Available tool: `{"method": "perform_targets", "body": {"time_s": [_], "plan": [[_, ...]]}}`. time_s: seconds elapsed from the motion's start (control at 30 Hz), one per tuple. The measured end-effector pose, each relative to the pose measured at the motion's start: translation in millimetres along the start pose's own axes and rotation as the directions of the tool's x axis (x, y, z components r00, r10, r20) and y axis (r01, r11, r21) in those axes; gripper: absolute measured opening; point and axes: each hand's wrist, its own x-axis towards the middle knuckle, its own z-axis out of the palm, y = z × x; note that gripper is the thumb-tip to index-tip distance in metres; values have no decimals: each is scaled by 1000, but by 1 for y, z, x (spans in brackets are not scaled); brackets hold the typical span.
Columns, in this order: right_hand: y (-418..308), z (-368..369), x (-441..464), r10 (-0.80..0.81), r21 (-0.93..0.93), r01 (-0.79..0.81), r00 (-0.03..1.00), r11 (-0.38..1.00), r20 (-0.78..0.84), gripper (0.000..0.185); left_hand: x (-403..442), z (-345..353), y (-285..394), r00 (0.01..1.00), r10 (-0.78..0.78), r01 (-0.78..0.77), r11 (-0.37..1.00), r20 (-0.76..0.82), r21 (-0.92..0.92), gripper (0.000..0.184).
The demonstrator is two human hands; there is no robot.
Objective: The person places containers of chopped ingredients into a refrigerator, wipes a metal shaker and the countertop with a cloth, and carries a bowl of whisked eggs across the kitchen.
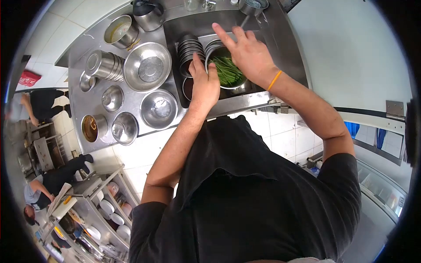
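Observation:
A metal pot (243, 83) holding long green vegetable stalks (227, 70) stands in the steel sink (175, 33). At the pot's left rim is my left hand (204, 85), its fingers stretched out; I cannot tell whether they touch the metal. My right hand (250, 52), with a yellow band on the wrist, hovers over the pot's right side with fingers spread and nothing in them. Left of the pot, a stack of metal cups or bowls (189, 46) lies in the sink, partly hidden by my left hand.
On the steel counter (131, 101) left of the sink are a large perforated bowl (149, 68), stacked metal pots (100, 63), smaller bowls (158, 109), and a kettle (148, 16). A faucet (208, 4) is behind the sink. Other people (44, 188) stand far left near shelves.

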Motion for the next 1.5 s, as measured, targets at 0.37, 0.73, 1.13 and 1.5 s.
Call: {"method": "perform_targets", "body": {"time_s": [0.37, 0.73, 1.13, 1.5], "plan": [[91, 159, -26, 96, 236, -159, 961, 959, 259, 48, -16, -95, -51, 972, -234, 176, 777, -18, -605, 70], [79, 303, 142, 422, 489, -382, 906, 785, 29, 72, -21, -108, -83, 938, -229, 35, 809, -261, -586, 72], [90, 387, 181, 276, 264, -301, 953, 916, 128, 81, -20, -57, -38, 644, -568, 31, 689, -513, -724, 64], [73, 348, 194, -23, 815, -575, 816, 68, 577, 35, -4, -42, -32, 639, -597, 9, 637, -486, -770, 65]]}}
